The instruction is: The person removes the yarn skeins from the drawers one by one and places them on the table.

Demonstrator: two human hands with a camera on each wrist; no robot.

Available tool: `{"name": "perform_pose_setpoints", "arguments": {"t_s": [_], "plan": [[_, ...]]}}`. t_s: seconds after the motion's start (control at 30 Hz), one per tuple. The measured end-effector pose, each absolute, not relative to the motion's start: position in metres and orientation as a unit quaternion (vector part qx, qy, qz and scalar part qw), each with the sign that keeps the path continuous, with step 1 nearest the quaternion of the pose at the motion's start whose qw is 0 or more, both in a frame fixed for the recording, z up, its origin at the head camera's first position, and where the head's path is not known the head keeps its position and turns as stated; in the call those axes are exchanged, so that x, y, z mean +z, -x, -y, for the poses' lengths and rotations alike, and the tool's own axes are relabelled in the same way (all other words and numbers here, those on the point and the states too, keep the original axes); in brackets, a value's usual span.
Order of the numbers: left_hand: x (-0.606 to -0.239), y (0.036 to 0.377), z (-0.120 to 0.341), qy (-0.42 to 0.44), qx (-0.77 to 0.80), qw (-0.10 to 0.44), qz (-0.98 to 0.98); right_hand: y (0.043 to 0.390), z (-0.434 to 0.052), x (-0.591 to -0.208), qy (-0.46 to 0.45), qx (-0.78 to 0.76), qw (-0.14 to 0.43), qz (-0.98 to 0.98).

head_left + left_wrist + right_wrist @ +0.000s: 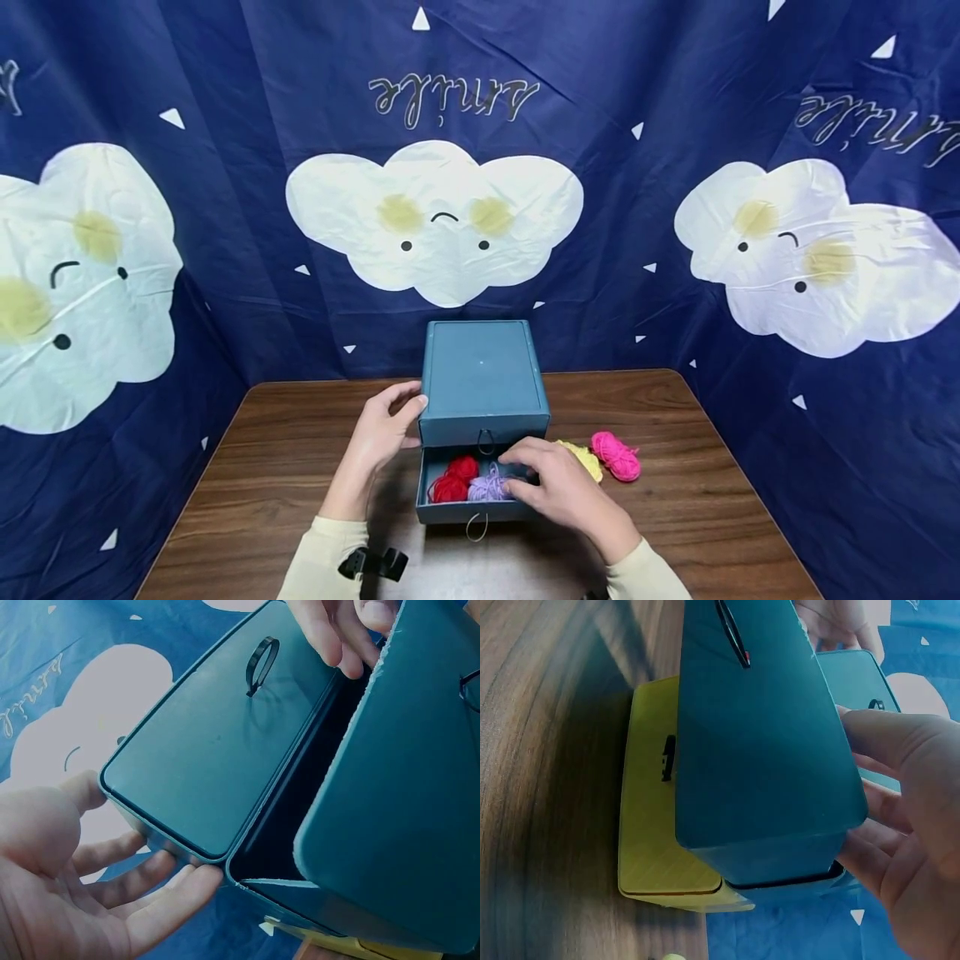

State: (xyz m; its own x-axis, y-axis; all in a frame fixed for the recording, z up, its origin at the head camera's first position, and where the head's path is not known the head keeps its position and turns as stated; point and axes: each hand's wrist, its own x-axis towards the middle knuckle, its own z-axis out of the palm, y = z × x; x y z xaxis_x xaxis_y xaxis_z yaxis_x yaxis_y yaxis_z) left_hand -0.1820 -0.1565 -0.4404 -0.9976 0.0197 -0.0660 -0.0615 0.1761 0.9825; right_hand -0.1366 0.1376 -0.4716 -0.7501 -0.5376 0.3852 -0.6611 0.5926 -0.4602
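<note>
A teal drawer box [482,372] stands at the middle of the wooden table [285,483]. Its lower drawer [450,510] is pulled out towards me and holds a red yarn ball [452,481] and a purple yarn ball [486,487]. My left hand [382,429] rests flat against the box's left side, fingers straight in the left wrist view [135,889]. My right hand [547,485] reaches into the drawer, its fingers curled on the purple yarn. The right wrist view shows the right hand [907,825] beside the drawer's teal wall [765,742].
A yellow yarn ball [586,457] and a pink yarn ball [617,455] lie on the table just right of the box. A yellow base [652,832] shows under the teal drawer. A dark blue cloud-print cloth [675,167] hangs close behind and beside the table.
</note>
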Motion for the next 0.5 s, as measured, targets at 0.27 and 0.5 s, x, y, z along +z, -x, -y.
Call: {"name": "perform_pose_setpoints", "arguments": {"t_s": [0.27,0.5], "plan": [[-0.44,0.181,0.156,0.015,0.643,0.032,-0.765,0.14,-0.132,-0.469,-0.347,0.263,0.062,0.898],[-0.44,0.181,0.156,0.014,0.646,0.032,-0.763,0.147,-0.13,-0.466,-0.351,0.243,0.024,0.904]]}}
